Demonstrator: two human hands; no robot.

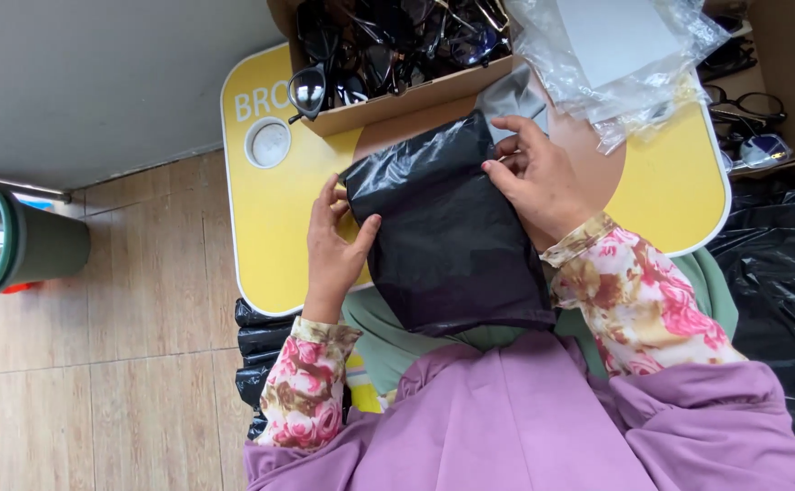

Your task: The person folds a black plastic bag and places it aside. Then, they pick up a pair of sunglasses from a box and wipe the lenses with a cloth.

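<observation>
Sitting idle at far left: green bin (2, 241). Pinching the black plastic bag (447, 232) on the yellow table (265, 214), left hand (334, 245) at its edge. Gripping its top, right hand (538, 177). Waiting behind, unpacked: box of glasses (397, 55), clear wrappers (615, 55).

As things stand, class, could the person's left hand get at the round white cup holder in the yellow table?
Probably yes. The left hand grips the black plastic bag's edge, but bare yellow table lies between it and the cup holder; nothing blocks the way.
</observation>
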